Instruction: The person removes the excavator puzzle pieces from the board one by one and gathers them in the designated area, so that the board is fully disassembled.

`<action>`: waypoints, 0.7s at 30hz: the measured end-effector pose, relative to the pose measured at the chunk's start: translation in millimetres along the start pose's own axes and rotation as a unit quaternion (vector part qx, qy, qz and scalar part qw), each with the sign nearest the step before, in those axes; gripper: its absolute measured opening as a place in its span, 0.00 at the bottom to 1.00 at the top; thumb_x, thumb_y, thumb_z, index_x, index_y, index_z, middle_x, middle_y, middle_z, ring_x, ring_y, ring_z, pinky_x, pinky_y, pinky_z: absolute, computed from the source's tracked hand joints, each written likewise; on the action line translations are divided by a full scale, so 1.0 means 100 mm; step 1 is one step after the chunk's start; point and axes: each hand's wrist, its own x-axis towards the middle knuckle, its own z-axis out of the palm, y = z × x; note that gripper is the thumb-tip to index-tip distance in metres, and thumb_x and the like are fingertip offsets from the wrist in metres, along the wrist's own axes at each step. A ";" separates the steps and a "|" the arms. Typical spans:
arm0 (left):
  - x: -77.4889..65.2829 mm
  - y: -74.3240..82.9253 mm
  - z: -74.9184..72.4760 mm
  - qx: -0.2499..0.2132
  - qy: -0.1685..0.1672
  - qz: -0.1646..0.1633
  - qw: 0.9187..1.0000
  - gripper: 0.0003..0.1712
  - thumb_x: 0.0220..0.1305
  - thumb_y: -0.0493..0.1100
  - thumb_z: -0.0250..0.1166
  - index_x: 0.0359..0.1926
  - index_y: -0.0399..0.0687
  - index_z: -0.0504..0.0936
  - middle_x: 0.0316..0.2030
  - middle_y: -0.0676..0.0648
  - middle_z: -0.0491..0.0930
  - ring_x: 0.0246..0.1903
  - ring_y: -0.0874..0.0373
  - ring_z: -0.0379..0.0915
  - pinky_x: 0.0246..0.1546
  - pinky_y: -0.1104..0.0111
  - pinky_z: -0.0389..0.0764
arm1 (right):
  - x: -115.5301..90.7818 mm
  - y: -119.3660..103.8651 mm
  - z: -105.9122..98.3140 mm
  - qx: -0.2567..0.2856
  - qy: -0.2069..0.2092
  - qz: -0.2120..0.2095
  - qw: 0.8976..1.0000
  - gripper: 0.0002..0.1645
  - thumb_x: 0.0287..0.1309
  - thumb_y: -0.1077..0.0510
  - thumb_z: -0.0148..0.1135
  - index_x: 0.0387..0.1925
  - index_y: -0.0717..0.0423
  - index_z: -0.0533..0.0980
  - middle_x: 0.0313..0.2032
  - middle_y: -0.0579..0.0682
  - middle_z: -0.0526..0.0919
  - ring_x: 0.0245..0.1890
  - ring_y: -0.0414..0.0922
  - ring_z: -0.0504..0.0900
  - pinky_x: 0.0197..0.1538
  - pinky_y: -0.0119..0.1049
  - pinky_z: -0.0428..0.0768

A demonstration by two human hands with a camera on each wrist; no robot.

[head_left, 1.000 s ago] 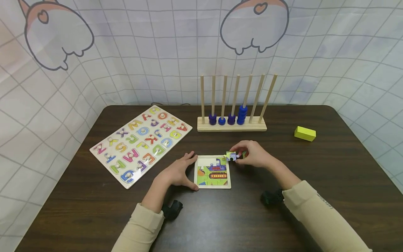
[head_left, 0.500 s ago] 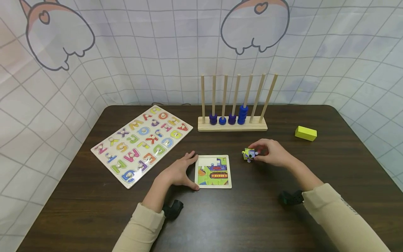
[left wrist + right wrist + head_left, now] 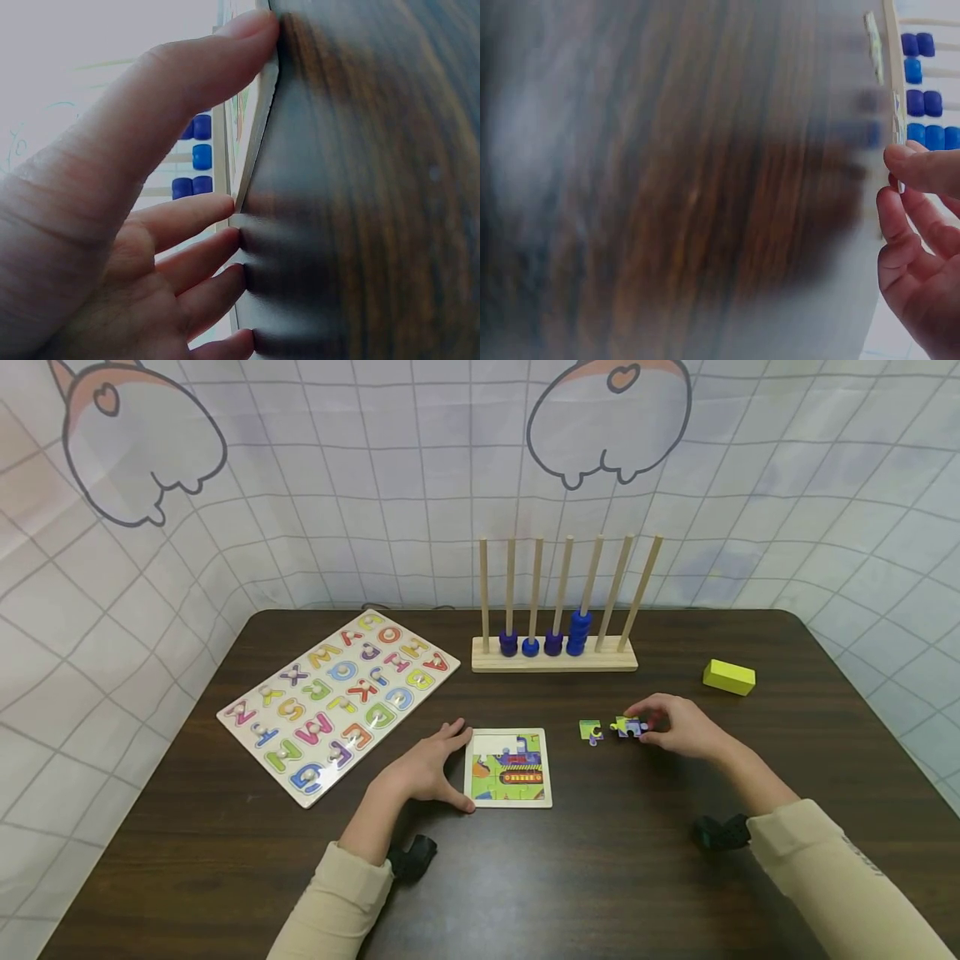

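Note:
A small square jigsaw tray [image 3: 546, 777] lies on the table, its picture of a tracked vehicle partly filled in and its upper-left part bare. My left hand [image 3: 423, 770] rests at its left side, thumb at the lower corner and forefinger at the upper one. In the left wrist view, thumb and forefinger touch the tray's edge [image 3: 259, 124]. To the right, my right hand [image 3: 678, 727] pinches a green and purple jigsaw piece [image 3: 628, 727] between thumb and fingers. Another jigsaw piece [image 3: 589, 729] lies between tray and hand. A red patch shows among the right fingers, its nature unclear.
An alphabet puzzle board [image 3: 337, 706] lies at the left. Behind stands a wooden bead rack [image 3: 555, 666] with upright pegs and blue and purple beads. A yellow block [image 3: 729, 677] is at the right. A patterned cloth [image 3: 420, 485] hangs behind the table [image 3: 525, 885].
My right hand has moved right, away from the tray's upper right corner. One jigsaw piece now lies on the table, apart from the one still held. The left hand has stayed put.

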 end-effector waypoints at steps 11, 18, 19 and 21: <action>0.00 0.01 0.00 -0.002 -0.001 0.003 1.000 0.61 0.35 0.53 0.78 0.69 0.46 0.55 0.70 0.47 0.44 0.69 0.50 0.37 0.63 0.53 0.51 | 0.00 0.06 -0.02 -0.007 -0.020 0.023 0.999 0.18 0.44 0.71 0.66 0.42 0.66 0.77 0.40 0.60 0.76 0.32 0.48 0.76 0.37 0.43 0.72; 0.00 0.01 -0.01 -0.003 -0.002 0.000 1.000 0.61 0.35 0.53 0.78 0.69 0.46 0.55 0.70 0.47 0.44 0.69 0.50 0.37 0.63 0.54 0.51 | 0.01 0.03 -0.02 -0.004 -0.032 0.030 0.999 0.18 0.46 0.71 0.64 0.43 0.65 0.77 0.41 0.61 0.75 0.33 0.49 0.76 0.38 0.45 0.73; -0.01 0.01 -0.01 -0.003 -0.002 0.001 1.000 0.61 0.35 0.53 0.78 0.69 0.46 0.55 0.70 0.47 0.44 0.69 0.50 0.37 0.64 0.54 0.51 | 0.01 0.03 -0.02 -0.004 -0.032 0.031 0.999 0.18 0.46 0.71 0.65 0.43 0.65 0.77 0.41 0.61 0.75 0.33 0.49 0.76 0.38 0.45 0.73; 0.00 0.01 -0.01 -0.003 -0.001 0.002 1.000 0.61 0.35 0.52 0.78 0.69 0.46 0.55 0.70 0.47 0.45 0.69 0.50 0.37 0.64 0.54 0.52 | 0.01 0.03 -0.02 -0.001 -0.033 0.032 0.999 0.18 0.46 0.71 0.65 0.44 0.65 0.77 0.41 0.61 0.75 0.34 0.50 0.76 0.38 0.45 0.73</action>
